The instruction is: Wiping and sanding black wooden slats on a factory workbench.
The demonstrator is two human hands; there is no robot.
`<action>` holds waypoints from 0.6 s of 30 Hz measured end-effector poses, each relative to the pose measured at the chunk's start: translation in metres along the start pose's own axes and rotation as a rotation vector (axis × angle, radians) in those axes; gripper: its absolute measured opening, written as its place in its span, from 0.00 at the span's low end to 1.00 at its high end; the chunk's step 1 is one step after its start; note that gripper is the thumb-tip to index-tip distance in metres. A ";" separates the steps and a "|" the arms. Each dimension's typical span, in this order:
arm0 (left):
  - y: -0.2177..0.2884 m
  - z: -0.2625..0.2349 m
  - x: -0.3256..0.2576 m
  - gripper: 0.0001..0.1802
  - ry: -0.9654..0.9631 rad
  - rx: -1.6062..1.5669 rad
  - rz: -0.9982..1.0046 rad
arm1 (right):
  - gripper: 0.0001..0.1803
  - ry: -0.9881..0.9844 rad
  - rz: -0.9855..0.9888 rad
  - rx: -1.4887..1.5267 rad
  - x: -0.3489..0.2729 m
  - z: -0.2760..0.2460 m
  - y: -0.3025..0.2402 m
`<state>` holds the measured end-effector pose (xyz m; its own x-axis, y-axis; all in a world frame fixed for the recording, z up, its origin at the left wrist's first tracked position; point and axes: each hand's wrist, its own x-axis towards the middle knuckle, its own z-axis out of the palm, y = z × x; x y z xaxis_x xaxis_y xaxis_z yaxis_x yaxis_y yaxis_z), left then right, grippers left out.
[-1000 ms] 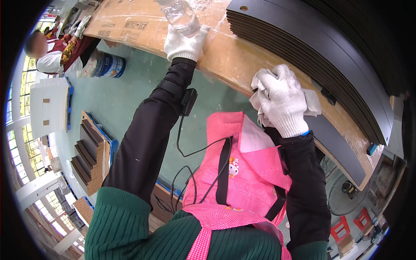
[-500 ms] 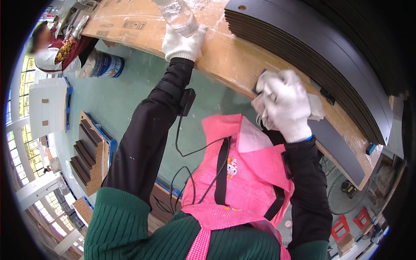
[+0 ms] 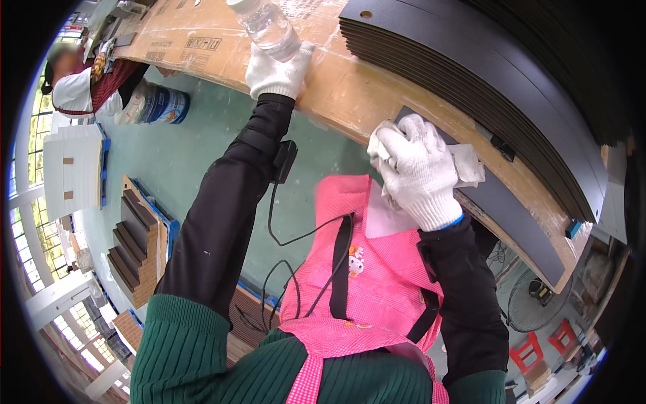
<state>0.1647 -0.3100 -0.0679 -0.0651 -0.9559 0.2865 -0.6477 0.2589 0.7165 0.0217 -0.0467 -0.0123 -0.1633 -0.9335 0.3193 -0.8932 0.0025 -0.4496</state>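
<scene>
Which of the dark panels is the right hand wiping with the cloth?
The single panel lying alone at the bench edge under the right hand, not the tall stack behind it.

Clear plastic bottle [image 3: 268,27]; knitted cotton gloves; matt black panel [image 3: 511,209]; taped brown cardboard [image 3: 350,87]

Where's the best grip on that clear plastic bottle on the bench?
Probably around its ribbed body, from the near side: the clear bottle lies tilted on the cardboard-covered bench, cap pointing away, and the left hand already wraps its lower end.
</scene>
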 end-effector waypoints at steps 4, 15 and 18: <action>0.003 -0.008 0.002 0.49 0.016 0.018 -0.032 | 0.08 -0.015 0.113 0.100 0.006 -0.002 0.013; 0.006 -0.008 0.002 0.49 0.002 0.054 -0.049 | 0.13 0.056 0.289 0.022 0.000 -0.001 0.026; 0.017 -0.003 -0.003 0.49 0.003 0.081 -0.045 | 0.12 0.140 0.158 -0.068 0.006 0.007 0.004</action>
<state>0.1562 -0.3024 -0.0545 -0.0326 -0.9658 0.2572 -0.7091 0.2037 0.6751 0.0196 -0.0551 -0.0177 -0.3562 -0.8607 0.3638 -0.8770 0.1736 -0.4480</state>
